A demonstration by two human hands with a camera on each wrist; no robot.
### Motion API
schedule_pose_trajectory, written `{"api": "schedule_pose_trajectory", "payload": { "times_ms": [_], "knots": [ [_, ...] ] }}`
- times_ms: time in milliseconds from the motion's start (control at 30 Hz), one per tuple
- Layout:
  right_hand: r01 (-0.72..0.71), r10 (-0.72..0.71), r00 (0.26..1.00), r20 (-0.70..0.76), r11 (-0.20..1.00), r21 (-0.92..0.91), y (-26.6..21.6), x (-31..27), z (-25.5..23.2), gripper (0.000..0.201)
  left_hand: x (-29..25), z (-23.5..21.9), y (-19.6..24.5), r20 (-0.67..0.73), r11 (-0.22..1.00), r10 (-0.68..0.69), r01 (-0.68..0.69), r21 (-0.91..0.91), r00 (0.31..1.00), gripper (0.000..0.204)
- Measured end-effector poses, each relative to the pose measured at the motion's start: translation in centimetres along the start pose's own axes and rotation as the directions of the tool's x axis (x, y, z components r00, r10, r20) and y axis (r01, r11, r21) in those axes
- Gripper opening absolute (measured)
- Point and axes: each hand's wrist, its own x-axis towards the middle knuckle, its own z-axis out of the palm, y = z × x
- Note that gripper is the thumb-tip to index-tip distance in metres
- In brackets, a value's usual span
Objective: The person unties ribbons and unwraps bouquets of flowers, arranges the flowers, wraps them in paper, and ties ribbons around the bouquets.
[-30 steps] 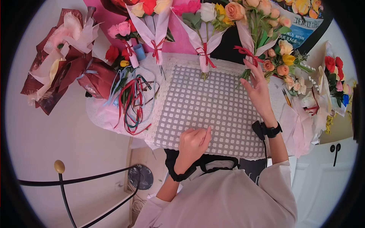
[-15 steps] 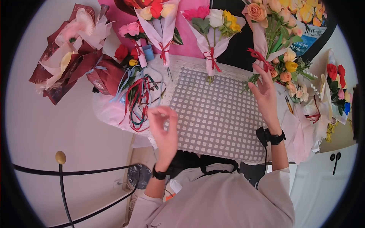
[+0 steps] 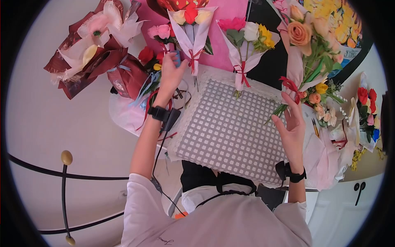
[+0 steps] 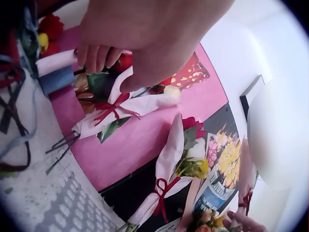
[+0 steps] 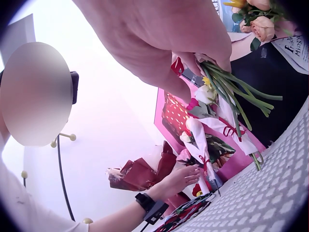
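In the head view my right hand grips a tall bouquet of peach roses low at its pink paper wrap, just under the red ribbon bow. The bouquet's bare green stems stick out below the hand in the right wrist view. My left hand reaches to the far left, its fingers extended beside the small bouquet of pink roses. In the left wrist view these fingertips overlap the end of that bouquet's pale pink wrap.
Two wrapped bouquets, one red and cream, one pink, white and yellow, stand at the back of the checked cushion. A dark red bouquet and loose ribbons lie left. More flowers and pink paper are right.
My left hand has gone from over the front of the cushion, past the ribbons, to the small pink rose bouquet. My right hand stays on the peach rose bouquet. The head view has shifted left.
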Motion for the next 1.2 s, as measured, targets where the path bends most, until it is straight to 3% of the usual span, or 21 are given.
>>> {"api": "schedule_pose_trajectory", "payload": {
  "times_ms": [100, 133, 200, 233, 367, 433, 567, 733, 867, 933, 967, 1000, 1067, 1133, 1167, 1200],
  "knots": [
    [0.008, -0.007, 0.999, -0.038, 1.000, 0.010, 0.0, -0.6, 0.7, 0.064, 0.6, 0.9, 1.6, 0.219, 0.991, -0.081, 0.102, -0.089, 0.972, 0.054],
    [0.010, -0.009, 0.999, -0.043, 1.000, 0.006, -0.1, -0.8, 0.9, 0.064, 1.1, 1.4, 1.2, 0.221, 0.991, -0.076, 0.099, -0.095, 0.972, 0.054],
    [-0.004, 0.007, 0.999, -0.041, 0.998, 0.055, -0.3, -1.0, 1.4, 0.064, 2.1, 2.3, 0.2, 0.386, 0.989, -0.076, 0.119, -0.088, 0.919, 0.043],
    [-0.005, 0.007, 0.999, -0.042, 0.998, 0.055, -0.3, -1.1, 1.5, 0.064, 2.1, 2.2, 1.1, 0.421, 0.961, -0.133, 0.221, -0.167, 0.897, 0.036],
    [0.003, -0.002, 1.000, -0.021, 0.999, 0.039, 0.1, -1.2, 1.9, 0.065, 2.5, 2.1, 1.4, 0.428, 0.966, -0.166, 0.234, -0.109, 0.888, 0.036],
    [0.015, -0.014, 1.000, -0.017, 0.999, 0.050, 0.2, -1.1, 2.1, 0.065, 2.5, 2.2, 1.1, 0.410, 0.970, -0.076, 0.162, -0.180, 0.909, 0.038],
    [-0.003, 0.003, 1.000, 0.004, 0.998, 0.068, 0.1, -1.2, 2.4, 0.065, 2.9, 1.7, 1.2, 0.414, 0.965, -0.082, 0.176, -0.193, 0.907, 0.041],
    [-0.018, 0.017, 1.000, 0.011, 0.995, 0.099, 0.2, -1.2, 2.4, 0.064, 3.2, 1.1, 1.1, 0.474, 0.917, -0.092, 0.260, -0.304, 0.876, 0.049],
    [-0.027, 0.026, 1.000, 0.010, 0.993, 0.114, 1.0, -1.3, 2.4, 0.064, 3.2, 0.6, 1.1, 0.539, 0.918, -0.146, 0.317, -0.240, 0.830, 0.054],
    [-0.015, 0.013, 1.000, 0.016, 0.992, 0.125, 1.1, -1.1, 2.3, 0.064, 1.7, -0.1, 2.1, 0.370, 0.969, -0.122, 0.191, -0.156, 0.921, 0.054],
    [-0.021, 0.020, 1.000, 0.009, 0.993, 0.115, 1.0, -1.1, 2.4, 0.064, 1.6, -0.4, 1.9, 0.367, 0.970, -0.118, 0.185, -0.155, 0.923, 0.054],
    [-0.032, 0.031, 0.999, 0.005, 0.994, 0.105, 1.0, -1.2, 2.5, 0.063, 1.3, -0.9, 1.3, 0.184, 0.979, -0.084, 0.116, -0.168, 0.979, 0.052],
    [-0.039, 0.039, 0.999, 0.005, 0.992, 0.118, 1.0, -1.1, 2.7, 0.063, 1.5, -1.8, -1.1, -0.163, 0.982, -0.006, -0.025, -0.186, 0.987, 0.044],
    [-0.054, 0.053, 0.999, 0.011, 0.990, 0.128, 0.9, -1.3, 2.9, 0.063, 1.6, -2.5, -3.4, -0.302, 0.983, -0.171, 0.140, -0.122, 0.938, 0.044],
    [-0.056, 0.056, 0.998, 0.003, 0.992, 0.117, 0.7, -1.2, 3.0, 0.062, 1.5, -2.6, -4.2, -0.307, 0.982, -0.174, 0.144, -0.118, 0.936, 0.044],
    [-0.056, 0.057, 0.998, -0.006, 0.993, 0.106, 0.6, -1.2, 3.1, 0.062, 1.4, -2.7, -4.9, -0.326, 0.985, -0.147, 0.169, 0.041, 0.934, 0.046]
  ]
}}
